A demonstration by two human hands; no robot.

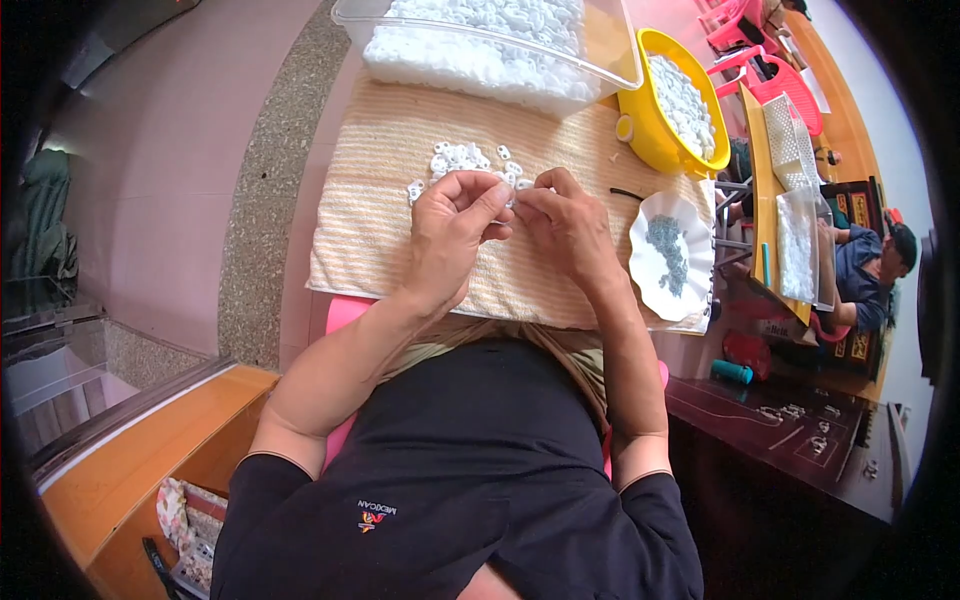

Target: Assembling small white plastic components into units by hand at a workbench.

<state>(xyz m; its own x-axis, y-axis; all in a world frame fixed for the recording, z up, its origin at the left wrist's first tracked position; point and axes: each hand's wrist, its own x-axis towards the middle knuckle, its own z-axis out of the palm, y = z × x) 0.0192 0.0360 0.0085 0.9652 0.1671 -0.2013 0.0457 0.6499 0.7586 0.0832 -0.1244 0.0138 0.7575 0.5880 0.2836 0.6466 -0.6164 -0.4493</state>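
Over a striped cream towel (370,190), my hands meet fingertip to fingertip. My left hand (450,235) is closed, pinching a small white plastic piece (509,204) between thumb and forefinger. The fingertips of my right hand (572,232) press together right beside that piece; whatever they grip is too small to make out. Just beyond my hands lies a loose pile of small white plastic pieces (460,158) with holes in them. To the right of my right hand, a white scalloped dish (645,285) holds tiny dark grey-green parts (668,250).
A clear plastic box (600,75) full of white pieces stands at the far edge. Right of it is a yellow tub (640,130) of similar pieces. A thin black strip (627,193) lies near the dish. Another person (865,265) sits at a table on the right.
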